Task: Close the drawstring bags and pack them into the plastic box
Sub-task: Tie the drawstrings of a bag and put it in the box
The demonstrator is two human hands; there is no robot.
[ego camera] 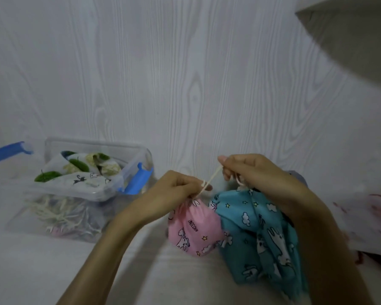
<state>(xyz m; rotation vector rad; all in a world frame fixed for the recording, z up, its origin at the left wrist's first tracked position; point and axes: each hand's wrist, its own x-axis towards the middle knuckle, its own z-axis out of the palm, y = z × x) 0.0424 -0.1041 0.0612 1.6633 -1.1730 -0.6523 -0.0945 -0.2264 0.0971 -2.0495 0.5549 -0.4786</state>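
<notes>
small pink unicorn-print drawstring bag (193,230), mouth cinched, near white worktop's front edge.
left hand (176,190) pinches its neck; right hand (249,170) grips cream cord (211,178); cord may slip, mouth reopening.

- left hand (180,189): fingers curled, pinching a cord, forearm coming in from lower left
- right hand (249,172): raised slightly higher, fingers curled round the same cord, thumb tip forward
- both forearms bare, hands close together

You're looking at a dim, cool-toned picture with flat, soft light and barely any shadows; the whole view is slightly soft, and wide-angle distortion bends and smears things toward the edges
</notes>
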